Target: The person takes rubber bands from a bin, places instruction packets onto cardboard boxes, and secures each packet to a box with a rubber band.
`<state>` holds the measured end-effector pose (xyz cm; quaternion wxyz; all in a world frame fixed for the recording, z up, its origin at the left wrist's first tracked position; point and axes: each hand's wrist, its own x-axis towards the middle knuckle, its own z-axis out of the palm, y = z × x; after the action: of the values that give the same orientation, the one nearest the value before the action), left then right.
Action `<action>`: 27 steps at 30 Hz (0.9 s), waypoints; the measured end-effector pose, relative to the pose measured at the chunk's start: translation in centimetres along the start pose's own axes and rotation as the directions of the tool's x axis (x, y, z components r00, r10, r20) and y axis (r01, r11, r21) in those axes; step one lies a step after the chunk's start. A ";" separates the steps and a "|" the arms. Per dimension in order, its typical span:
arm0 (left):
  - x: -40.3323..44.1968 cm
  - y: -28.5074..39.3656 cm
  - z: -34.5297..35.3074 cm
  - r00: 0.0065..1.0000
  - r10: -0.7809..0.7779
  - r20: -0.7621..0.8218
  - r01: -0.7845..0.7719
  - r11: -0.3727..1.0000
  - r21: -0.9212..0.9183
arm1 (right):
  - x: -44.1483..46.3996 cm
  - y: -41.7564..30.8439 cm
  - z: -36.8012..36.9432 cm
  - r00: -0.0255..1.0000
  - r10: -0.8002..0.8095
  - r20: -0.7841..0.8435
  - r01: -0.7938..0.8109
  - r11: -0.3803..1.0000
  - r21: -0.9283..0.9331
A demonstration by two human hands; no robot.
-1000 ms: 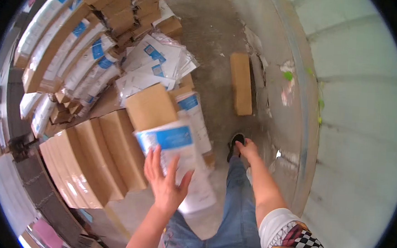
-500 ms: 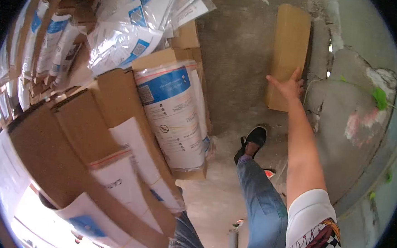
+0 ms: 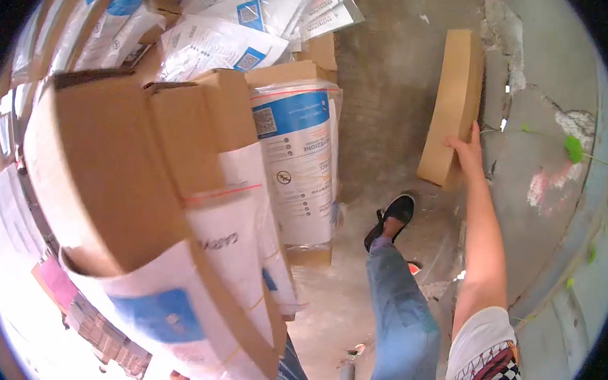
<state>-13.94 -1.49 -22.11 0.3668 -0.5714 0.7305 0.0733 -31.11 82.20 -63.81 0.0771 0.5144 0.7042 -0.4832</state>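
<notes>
My right hand (image 3: 468,153) grips a long, narrow brown cardboard box (image 3: 448,105) near its lower end, thumb on the face towards me and fingers at the right side. The box is slightly tilted beside the wall. On the left, close to me, several long cardboard boxes (image 3: 120,172) lean together, with printed plastic packets (image 3: 228,237) on their fronts. My left hand does not show; these boxes cover that side. A small skin-coloured patch sits at the bottom edge, too small to identify.
A pile of clear printed packets (image 3: 222,42) lies at the upper left, with more packeted boxes (image 3: 112,28) beyond. A cracked wall (image 3: 542,163) with a green leaf (image 3: 574,148) runs along the right. My black shoe (image 3: 394,220) stands on the concrete floor (image 3: 387,77).
My right hand has closed round the narrow box from the right, and the box has turned and tilted. The boxes on the left have shifted and stand more upright in view.
</notes>
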 end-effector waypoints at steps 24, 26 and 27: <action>18.3 1.5 -20.3 0.907 0.422 0.001 -0.266 0.574 -0.774 | -71.4 -38.6 1.3 0.896 -0.205 0.395 -0.177 0.649 0.740; 16.5 -1.5 -24.9 0.905 0.414 -0.095 -0.339 0.569 -0.749 | -73.9 -41.8 3.8 0.805 -0.262 0.532 -0.254 0.658 0.708; 16.7 -3.4 -26.0 0.911 0.392 -0.127 -0.353 0.586 -0.729 | -73.7 -42.7 5.3 0.732 -0.297 0.614 -0.285 0.684 0.671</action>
<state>-24.01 -29.40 -12.66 0.0979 -0.5021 0.7316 0.4507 -33.52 30.11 3.72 0.1167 0.2840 0.3742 -0.8750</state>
